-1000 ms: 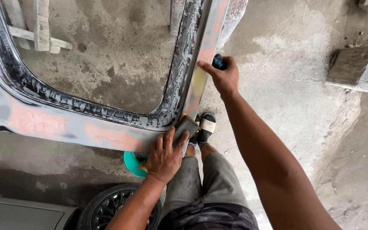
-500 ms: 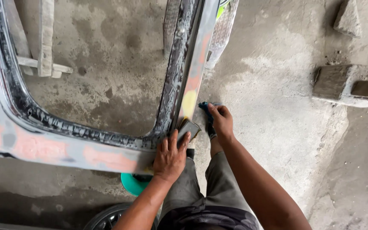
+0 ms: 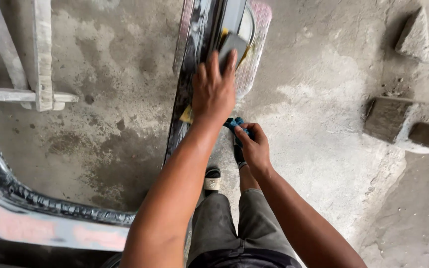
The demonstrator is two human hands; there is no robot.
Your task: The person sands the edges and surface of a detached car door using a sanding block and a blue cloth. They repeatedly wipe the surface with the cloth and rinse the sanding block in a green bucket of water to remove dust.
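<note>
A car door frame [image 3: 50, 228], grey with pink filler patches and a black inner edge, stands upright before me. Its narrow upright bar [image 3: 182, 99] runs up the middle of the view. My left hand [image 3: 214, 92] reaches far up this bar and presses a dark grey sanding block [image 3: 233, 45] flat against it with the fingers. My right hand [image 3: 254, 146] is lower, just right of the bar, closed around a small blue object [image 3: 235, 123] that is mostly hidden by the fingers.
Stained concrete floor lies all around. A wooden frame [image 3: 40, 54] leans at the upper left. Concrete blocks [image 3: 388, 119] and a stone wedge [image 3: 415, 34] sit at the right. My sandalled foot [image 3: 213, 179] stands below the bar, beside my grey trousers [image 3: 239, 233].
My left hand has slid the sanding block from the frame's lower corner far up the upright bar. My right hand, with the blue object, now sits below the left hand.
</note>
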